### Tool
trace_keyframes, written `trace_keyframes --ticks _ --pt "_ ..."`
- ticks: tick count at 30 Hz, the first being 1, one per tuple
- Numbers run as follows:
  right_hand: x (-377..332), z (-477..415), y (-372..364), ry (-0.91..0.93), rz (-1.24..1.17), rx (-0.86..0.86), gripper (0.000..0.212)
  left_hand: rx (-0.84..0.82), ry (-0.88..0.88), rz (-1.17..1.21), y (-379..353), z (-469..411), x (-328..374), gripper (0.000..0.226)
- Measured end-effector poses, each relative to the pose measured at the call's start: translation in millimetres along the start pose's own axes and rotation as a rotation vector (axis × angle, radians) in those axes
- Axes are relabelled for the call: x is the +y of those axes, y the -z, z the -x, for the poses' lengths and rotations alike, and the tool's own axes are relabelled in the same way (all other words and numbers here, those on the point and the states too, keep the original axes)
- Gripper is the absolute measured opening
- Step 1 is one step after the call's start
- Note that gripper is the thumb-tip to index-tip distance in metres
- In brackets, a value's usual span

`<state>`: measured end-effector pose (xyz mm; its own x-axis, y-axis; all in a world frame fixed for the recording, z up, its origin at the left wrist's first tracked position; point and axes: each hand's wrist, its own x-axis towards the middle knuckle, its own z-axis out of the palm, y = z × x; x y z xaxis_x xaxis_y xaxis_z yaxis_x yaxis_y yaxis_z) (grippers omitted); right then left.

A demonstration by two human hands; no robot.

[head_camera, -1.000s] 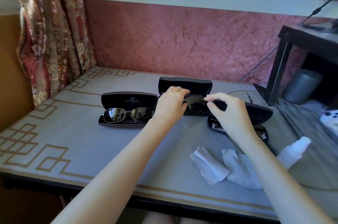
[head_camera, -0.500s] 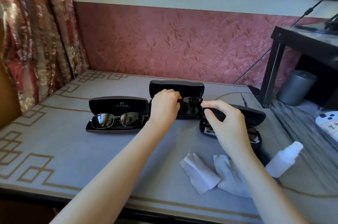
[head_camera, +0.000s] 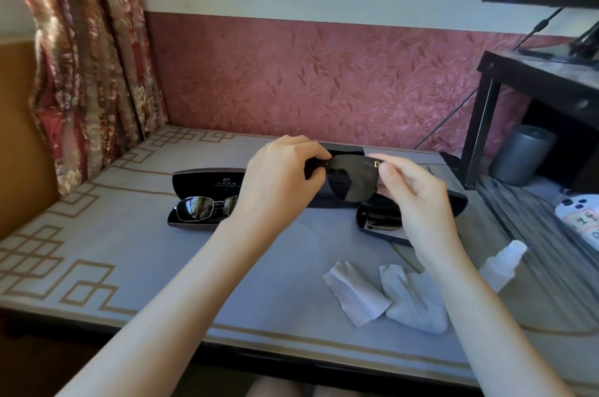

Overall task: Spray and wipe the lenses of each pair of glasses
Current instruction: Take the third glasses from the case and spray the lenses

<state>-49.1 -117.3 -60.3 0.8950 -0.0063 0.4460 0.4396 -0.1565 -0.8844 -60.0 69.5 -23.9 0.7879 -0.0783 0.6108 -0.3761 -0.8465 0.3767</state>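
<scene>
Cases: three, open on your table
Glasses: three pairs: metal-framed glasses in left case; dark sunglasses held over middle case; third pair in right case, partly behind your wrist
Hands: your left hand and right hand pinch the sunglasses' ends
Front right: two cloths, one spray bottle
Writing: gold "D" on the sunglasses
</scene>
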Motion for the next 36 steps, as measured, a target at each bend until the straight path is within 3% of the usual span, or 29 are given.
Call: trace_keyframes --ticks 8,11,13,15,19,23,29,36 --pt "-6 16 1 -0.061 -0.205 -0.087 0.020 0.008 -0.029 0.116 10 26 -8 0.021" --pt "-6 24 -2 -0.094 -0.265 -0.082 0.041 -0.047 -0.059 0.182 16 41 -15 0.046" --pt "-5 27 -2 -0.109 -0.288 -0.071 0.057 -0.069 0.000 0.225 24 54 -21 0.075" --pt "-4 29 0 -0.123 -0.330 -0.084 0.058 -0.081 0.073 0.291 31 66 -27 0.090" --pt "-2 36 0 -0.151 -0.378 -0.119 0.055 -0.165 0.231 0.607 33 78 -38 0.088" --pt "-1 43 1 -0.185 -0.418 -0.136 0.050 -0.153 0.281 0.798 35 83 -41 0.074" --pt "0 47 4 -0.247 -0.547 -0.197 0.045 -0.149 0.295 0.894 30 89 -41 0.065" --pt "2 46 -2 -0.273 -0.739 -0.218 0.067 -0.146 0.337 1.018 25 88 -35 0.067"
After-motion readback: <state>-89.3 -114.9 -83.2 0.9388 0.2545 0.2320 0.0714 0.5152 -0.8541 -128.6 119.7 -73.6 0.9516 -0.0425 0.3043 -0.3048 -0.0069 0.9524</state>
